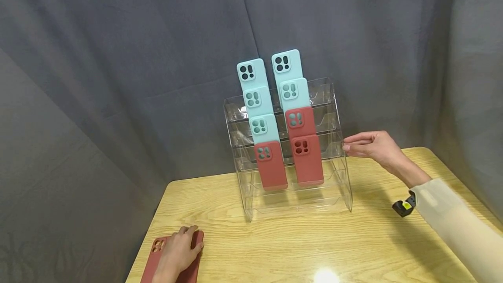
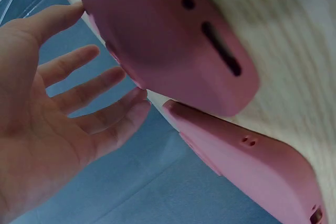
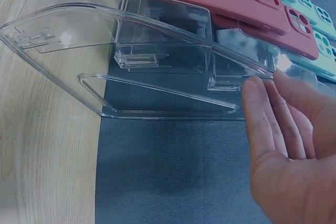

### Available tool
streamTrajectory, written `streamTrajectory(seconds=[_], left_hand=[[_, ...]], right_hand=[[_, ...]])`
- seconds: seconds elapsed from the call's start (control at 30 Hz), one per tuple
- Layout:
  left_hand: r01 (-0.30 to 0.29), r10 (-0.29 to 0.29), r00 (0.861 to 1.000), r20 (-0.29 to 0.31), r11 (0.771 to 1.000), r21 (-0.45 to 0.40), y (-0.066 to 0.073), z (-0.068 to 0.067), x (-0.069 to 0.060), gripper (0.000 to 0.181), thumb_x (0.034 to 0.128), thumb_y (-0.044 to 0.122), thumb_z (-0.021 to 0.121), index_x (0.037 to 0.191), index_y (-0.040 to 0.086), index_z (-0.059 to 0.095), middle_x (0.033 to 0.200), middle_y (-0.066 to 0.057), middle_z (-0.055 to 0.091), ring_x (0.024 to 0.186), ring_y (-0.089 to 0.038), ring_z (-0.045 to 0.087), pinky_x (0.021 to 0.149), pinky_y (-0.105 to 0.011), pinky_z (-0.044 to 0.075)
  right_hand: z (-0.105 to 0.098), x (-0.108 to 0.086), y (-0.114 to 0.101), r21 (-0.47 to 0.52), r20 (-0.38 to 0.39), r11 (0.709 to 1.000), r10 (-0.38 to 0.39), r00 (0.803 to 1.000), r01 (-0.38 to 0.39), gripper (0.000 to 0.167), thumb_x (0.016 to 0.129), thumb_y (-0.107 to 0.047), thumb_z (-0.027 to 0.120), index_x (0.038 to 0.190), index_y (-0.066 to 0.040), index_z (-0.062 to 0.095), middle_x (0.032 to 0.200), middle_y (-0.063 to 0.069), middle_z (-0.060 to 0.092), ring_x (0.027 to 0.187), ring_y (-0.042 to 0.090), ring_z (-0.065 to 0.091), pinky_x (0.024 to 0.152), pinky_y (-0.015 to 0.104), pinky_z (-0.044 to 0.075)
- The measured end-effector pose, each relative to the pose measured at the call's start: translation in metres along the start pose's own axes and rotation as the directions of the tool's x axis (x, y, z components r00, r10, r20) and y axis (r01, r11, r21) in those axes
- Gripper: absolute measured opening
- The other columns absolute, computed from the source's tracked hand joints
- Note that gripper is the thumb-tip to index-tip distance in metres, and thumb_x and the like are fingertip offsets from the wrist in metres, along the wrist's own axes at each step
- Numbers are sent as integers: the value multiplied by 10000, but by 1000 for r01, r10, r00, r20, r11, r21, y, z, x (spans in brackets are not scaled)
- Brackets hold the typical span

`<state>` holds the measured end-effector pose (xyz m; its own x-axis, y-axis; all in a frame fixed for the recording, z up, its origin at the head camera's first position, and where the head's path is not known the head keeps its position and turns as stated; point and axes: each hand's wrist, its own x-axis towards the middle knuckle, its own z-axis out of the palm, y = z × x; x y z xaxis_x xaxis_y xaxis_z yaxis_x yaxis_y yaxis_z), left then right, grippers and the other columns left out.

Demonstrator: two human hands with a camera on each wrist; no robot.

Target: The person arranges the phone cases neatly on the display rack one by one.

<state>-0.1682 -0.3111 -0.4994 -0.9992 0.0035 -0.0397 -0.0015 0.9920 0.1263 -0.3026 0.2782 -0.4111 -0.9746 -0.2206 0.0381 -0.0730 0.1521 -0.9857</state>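
Note:
Over a red phone case (image 1: 151, 262) at the table's lower left lies my left hand (image 1: 178, 250). The left wrist view shows two red cases, an upper one (image 2: 163, 40) and a lower one (image 2: 252, 156). My thumb and loosely stretched fingers (image 2: 79, 95) touch the upper one's edge. Beside a clear tiered stand (image 1: 342, 156), my right hand (image 1: 371, 145) has its fingertips at the right side panel; the right wrist view shows thumb and fingers (image 3: 258, 103) nearly straight there. Mint cases (image 1: 262, 101) fill the stand's rear tiers, red cases (image 1: 271, 171) its front ones, in two columns.
A light wooden table (image 1: 235, 252) carries the stand. Grey curtain (image 1: 118, 77) hangs behind and to both sides. A small black device (image 1: 402, 208) is strapped at my right wrist, by the pale sleeve (image 1: 452, 217).

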Motion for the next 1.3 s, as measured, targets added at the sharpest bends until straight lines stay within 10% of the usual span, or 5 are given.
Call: streamTrajectory(seconds=[0.6, 0.97, 1.3], left_hand=[[84, -70, 977, 202, 994, -63, -2, 8, 5, 623, 899, 257, 783, 1467, 81, 596, 1423, -268, 565, 1180, -552, 593, 924, -699, 545], [-2, 1, 1000, -20, 998, -61, 7, 5, 9, 608, 768, 263, 808, 1345, 103, 705, 1298, -202, 673, 1075, -461, 647, 887, -639, 570], [-20, -2, 958, -286, 997, -73, 49, -15, 13, 618, 829, 332, 795, 1407, 162, 660, 1380, -176, 633, 1163, -477, 612, 810, -600, 603]], right_hand=[[2, 1, 4, 3, 3, 1000, -11, 1000, 11, 581, 973, -182, 776, 1409, 144, 570, 1036, -107, 818, 967, 71, 790, 898, 233, 647], [2, 2, 1, 14, -4, 1000, -15, 1000, 15, 581, 973, -175, 776, 1408, 150, 568, 1011, -147, 810, 957, 67, 791, 896, 236, 649], [1, 1, 1, 18, 2, 999, -27, 1000, 27, 573, 972, -168, 776, 1397, 158, 572, 1035, -113, 816, 964, 77, 792, 899, 245, 651]])
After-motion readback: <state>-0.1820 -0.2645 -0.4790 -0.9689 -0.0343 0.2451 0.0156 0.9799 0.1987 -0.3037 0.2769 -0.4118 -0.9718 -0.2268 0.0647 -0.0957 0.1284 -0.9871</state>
